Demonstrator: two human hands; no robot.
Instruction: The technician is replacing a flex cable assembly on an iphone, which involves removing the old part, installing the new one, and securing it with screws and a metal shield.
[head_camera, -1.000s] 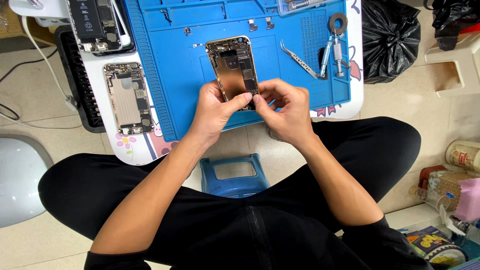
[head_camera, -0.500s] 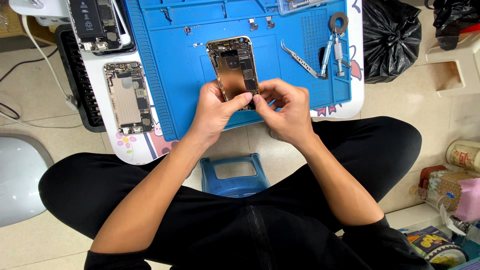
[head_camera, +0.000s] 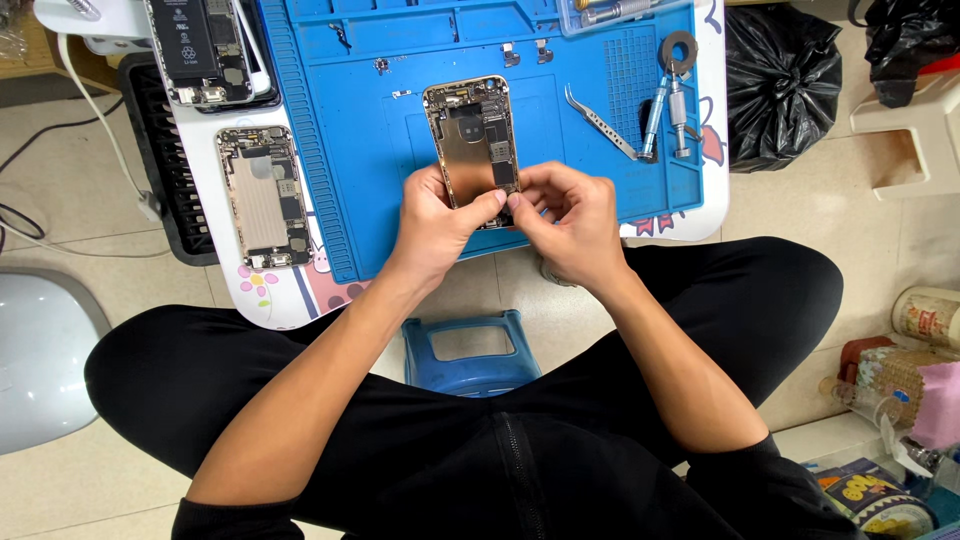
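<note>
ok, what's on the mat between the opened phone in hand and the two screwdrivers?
In the head view, curved tweezers lie on the blue mat, between the opened phone and the screwdrivers.

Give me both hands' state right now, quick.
Left hand: closed on the lower left edge of the opened phone.
Right hand: fingertips pinched at the phone's lower right edge; anything between them cannot be told.
</note>
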